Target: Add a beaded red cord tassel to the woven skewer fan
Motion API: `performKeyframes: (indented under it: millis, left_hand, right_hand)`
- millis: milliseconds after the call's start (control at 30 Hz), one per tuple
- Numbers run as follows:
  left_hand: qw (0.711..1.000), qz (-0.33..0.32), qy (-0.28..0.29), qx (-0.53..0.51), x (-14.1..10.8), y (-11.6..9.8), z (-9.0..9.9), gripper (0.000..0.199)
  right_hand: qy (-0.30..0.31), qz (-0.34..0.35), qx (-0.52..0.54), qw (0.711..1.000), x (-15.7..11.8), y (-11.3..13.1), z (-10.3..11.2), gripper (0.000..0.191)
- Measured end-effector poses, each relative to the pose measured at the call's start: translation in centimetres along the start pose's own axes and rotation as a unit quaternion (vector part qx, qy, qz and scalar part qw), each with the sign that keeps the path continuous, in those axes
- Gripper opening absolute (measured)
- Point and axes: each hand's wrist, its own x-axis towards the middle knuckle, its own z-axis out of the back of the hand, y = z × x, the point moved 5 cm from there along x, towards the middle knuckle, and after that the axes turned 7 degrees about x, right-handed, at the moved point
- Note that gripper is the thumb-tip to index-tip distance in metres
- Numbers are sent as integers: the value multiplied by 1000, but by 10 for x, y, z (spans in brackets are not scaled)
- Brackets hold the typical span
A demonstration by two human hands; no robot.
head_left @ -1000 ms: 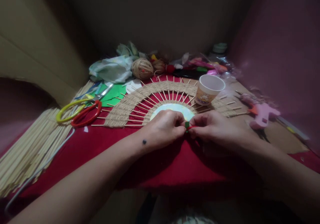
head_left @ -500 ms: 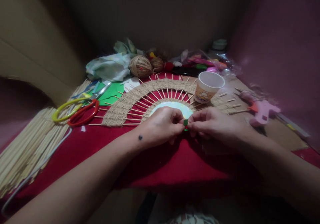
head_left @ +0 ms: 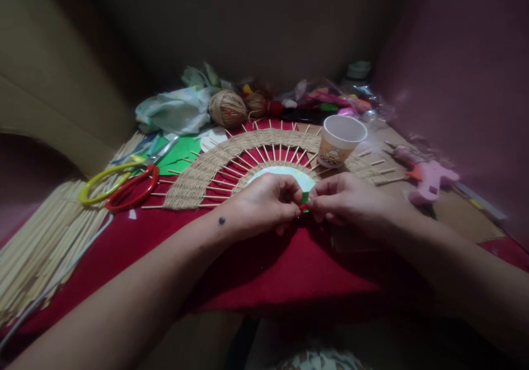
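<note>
Centrally, a small green piece [head_left: 305, 197] with a bit of red [head_left: 303, 208] at its lower part is held between the fingertips of both hands, over the red cloth [head_left: 248, 282]. Its left side is gripped by the closed thumb and forefinger of the left hand [head_left: 268, 202], and its right side is pinched by the right hand [head_left: 351, 200]; how the remaining fingers are placed cannot be fully told. Just beyond, a half-round woven fan [head_left: 190, 185] is spread out, its pale centre partly covered by the left hand. On the fan's right part a paper cup [head_left: 339, 148] is stood upright. Farther right, a pink glue gun [head_left: 432, 183] is laid on cardboard [head_left: 460, 224]. To the left, scissors [head_left: 154, 178] are rested partly on green sheets [head_left: 182, 152], near a bundle of sticks [head_left: 45, 235]. Behind the fan, a twine ball [head_left: 227, 108] is seen beside a pale cloth [head_left: 176, 110].
</note>
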Motion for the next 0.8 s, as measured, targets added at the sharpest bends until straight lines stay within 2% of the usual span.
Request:
performKeyframes:
  millis: [167, 367, 467, 800]
  left_hand:
    - [989, -47, -46, 129, -3, -2, 1, 13]
    - [936, -132, -132, 297, -7, -14, 3, 10]
    - [931, -143, -128, 311, -8, -15, 3, 9]
    - [946, -107, -98, 290, -8, -14, 2, 4]
  right_hand:
    - [-8, -7, -8, 1000, 0, 0, 0, 14]
    - [-13, -5, 7, 1000, 1, 0, -1, 13]
    - [-11, -2, 8, 1000, 1, 0, -1, 12]
    - [6, 2, 13, 1000, 0, 1, -1, 12]
